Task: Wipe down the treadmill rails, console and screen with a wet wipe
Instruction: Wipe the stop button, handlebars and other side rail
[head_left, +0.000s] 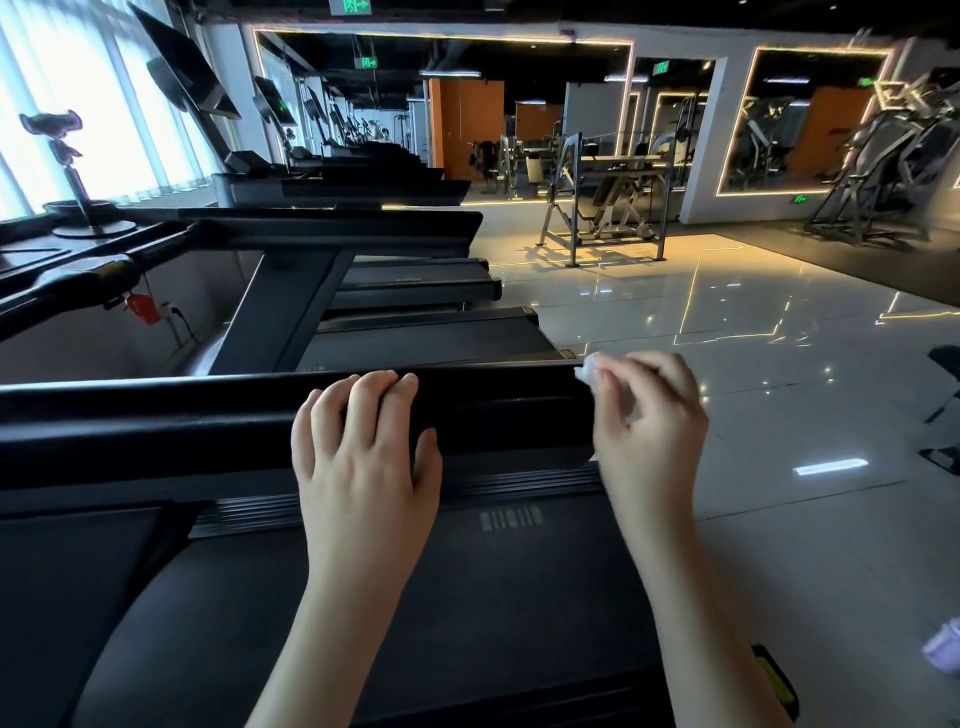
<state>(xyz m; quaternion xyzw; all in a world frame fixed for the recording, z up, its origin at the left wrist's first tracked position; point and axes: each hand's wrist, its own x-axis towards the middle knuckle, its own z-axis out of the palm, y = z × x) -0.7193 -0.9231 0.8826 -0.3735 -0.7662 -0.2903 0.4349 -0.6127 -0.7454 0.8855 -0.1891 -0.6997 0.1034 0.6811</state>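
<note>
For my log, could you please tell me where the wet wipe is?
Head view, right of centre: the wet wipe is pinched in the right hand at the end of the rail, right of the left hand holding it.

The wipe (589, 370) is mostly buried in the right hand (649, 421) — only a white crumple shows. The rail (156, 410) runs off the left edge; a pale blurred object (944, 647) is cut off at right.
</note>
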